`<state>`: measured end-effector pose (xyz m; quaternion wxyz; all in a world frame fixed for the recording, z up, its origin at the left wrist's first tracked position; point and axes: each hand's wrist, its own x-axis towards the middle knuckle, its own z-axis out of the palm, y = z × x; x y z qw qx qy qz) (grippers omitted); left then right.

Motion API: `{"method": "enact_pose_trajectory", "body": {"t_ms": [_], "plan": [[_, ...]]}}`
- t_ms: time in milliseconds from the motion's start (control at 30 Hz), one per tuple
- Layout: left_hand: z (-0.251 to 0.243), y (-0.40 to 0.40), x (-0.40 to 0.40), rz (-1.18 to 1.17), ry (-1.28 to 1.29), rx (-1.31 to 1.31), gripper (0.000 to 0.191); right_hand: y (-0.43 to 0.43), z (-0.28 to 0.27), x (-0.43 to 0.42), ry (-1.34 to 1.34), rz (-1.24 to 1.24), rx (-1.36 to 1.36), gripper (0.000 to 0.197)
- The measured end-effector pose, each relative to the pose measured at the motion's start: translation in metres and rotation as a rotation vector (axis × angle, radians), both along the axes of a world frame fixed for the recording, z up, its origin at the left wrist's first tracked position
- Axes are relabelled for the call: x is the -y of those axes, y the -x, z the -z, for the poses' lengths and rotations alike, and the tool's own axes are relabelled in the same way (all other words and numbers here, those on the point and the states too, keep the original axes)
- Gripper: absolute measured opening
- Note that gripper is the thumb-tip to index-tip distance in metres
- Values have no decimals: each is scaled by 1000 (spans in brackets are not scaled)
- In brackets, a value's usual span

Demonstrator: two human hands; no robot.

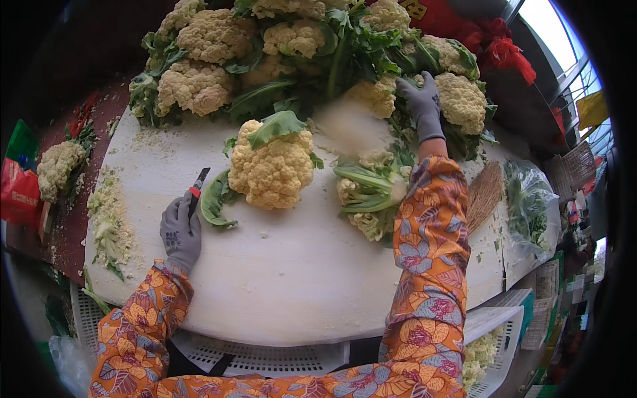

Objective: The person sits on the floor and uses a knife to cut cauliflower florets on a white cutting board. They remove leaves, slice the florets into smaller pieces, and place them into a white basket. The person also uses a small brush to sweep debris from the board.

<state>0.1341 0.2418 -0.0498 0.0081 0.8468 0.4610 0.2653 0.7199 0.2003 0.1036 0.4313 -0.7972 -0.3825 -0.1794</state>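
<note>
My left hand (pixel 181 236), in a grey glove, is closed around a utility knife (pixel 195 191) with a dark blade and a red part, over the left side of the white board (pixel 298 283). To its right a whole cauliflower (pixel 271 171) with green leaves lies on the board. Reaching to the back right, my right hand (pixel 420 97), gloved too, touches the heap of cauliflowers (pixel 293 37), beside a pale head (pixel 460 102). Its fingers are spread; whether they grip anything is unclear. Cut florets with stalks (pixel 371 189) lie near my right forearm.
Trimmings (pixel 109 229) lie along the board's left edge. A straw brush (pixel 485 194) and a clear plastic bag of greens (pixel 532 211) are at the right. White crates stand below the near edge, one holding florets (pixel 480 358). Another cauliflower (pixel 59 169) sits far left.
</note>
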Motion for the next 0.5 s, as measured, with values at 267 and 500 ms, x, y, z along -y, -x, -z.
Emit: {"method": "enact_pose_trajectory", "body": {"t_ms": [267,500], "plan": [[-1,2,5,-85,60,-38,53,110,80,-44,-53,-152,-748,96],[5,-1,-1,-147,-94,-36,52,196,17,45,599,-281,-714,74]]}}
